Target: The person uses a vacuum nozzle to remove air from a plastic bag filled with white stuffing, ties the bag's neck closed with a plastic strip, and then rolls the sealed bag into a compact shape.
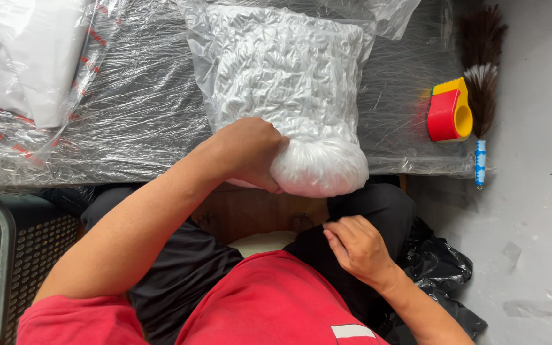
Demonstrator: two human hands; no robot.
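My left hand point(248, 152) is closed around the near end of a clear plastic bag point(292, 83) packed with crumpled white material. The bag lies on a table covered in plastic wrap point(142, 102) and its bulging end point(321, 167) hangs over the table's near edge. My right hand point(357, 246) rests low on my lap, fingers curled and pinching the black fabric of my trousers point(365, 204). I wear a red shirt point(269, 300).
A red and yellow tape dispenser point(448, 112) sits at the table's right edge beside a feather duster point(480, 76) with a blue handle. White sheets in plastic point(20, 57) lie far left. A black mesh basket point(14, 255) stands at left, a black plastic bag point(439, 268) at right.
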